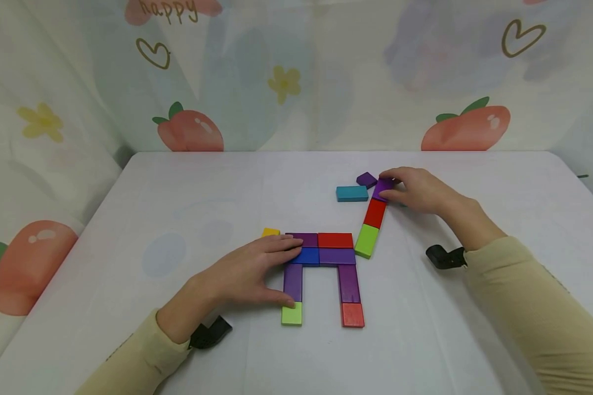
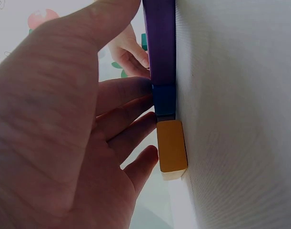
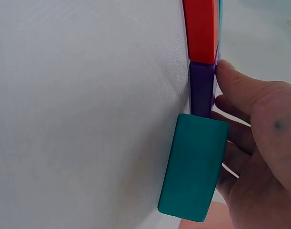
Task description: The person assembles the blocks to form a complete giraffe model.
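Note:
My left hand (image 1: 249, 269) lies over the left of a flat block figure, fingers extended. Its fingertips touch a dark purple block (image 1: 303, 240) and a blue block (image 1: 307, 256); its thumb rests where a purple leg block (image 1: 293, 282) meets a lime block (image 1: 291, 314). A yellow block (image 1: 270, 232) shows beyond the fingers. My right hand (image 1: 420, 189) pinches a purple block (image 1: 382, 189) between thumb and fingers. That block tops a slanted row above a red block (image 1: 374, 213) and a lime block (image 1: 367, 241). Beneath the right hand is a teal block (image 3: 195, 167), mostly hidden in the head view.
Left of the slanted row lie another teal block (image 1: 352, 193) and a small dark purple angular block (image 1: 367, 180). The figure also holds red (image 1: 335, 240) and purple (image 1: 337, 257) body blocks, and a right leg of purple (image 1: 348, 283) over red (image 1: 352, 315). A patterned curtain (image 1: 326, 82) hangs behind the table.

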Action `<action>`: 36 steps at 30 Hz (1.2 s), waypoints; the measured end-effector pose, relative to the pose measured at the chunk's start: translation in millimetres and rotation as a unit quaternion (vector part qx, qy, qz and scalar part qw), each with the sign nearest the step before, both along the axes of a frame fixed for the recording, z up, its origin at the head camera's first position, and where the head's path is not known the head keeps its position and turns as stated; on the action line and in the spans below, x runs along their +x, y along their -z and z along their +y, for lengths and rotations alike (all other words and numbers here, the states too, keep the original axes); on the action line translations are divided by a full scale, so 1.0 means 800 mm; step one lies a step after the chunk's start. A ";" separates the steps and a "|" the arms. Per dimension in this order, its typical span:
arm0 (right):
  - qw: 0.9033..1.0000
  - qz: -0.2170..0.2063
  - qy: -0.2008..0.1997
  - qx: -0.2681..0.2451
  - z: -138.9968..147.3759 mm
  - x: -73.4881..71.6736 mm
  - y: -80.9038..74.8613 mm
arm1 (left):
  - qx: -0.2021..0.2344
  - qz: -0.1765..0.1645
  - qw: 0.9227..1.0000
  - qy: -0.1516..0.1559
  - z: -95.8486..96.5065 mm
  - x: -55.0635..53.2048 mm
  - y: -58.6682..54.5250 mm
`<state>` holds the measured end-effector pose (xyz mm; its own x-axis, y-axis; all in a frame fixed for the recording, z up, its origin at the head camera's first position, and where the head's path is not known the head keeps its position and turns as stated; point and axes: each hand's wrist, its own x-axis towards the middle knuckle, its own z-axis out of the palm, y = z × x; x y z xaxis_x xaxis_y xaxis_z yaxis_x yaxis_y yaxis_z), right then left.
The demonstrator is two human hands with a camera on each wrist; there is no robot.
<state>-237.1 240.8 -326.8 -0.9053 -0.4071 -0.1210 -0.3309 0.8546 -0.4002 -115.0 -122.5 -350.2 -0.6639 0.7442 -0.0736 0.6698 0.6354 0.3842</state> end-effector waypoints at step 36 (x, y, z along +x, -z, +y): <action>0.999 0.026 -0.021 -0.016 -0.047 0.007 -0.007 | -0.001 -0.012 1.000 -0.002 -0.001 0.000 -0.001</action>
<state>-231.9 203.2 -321.4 -0.8921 -0.4477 -0.0613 -0.3869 0.8268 -0.4082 -115.1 -123.3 -349.2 -0.6647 0.7416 -0.0910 0.6583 0.6389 0.3981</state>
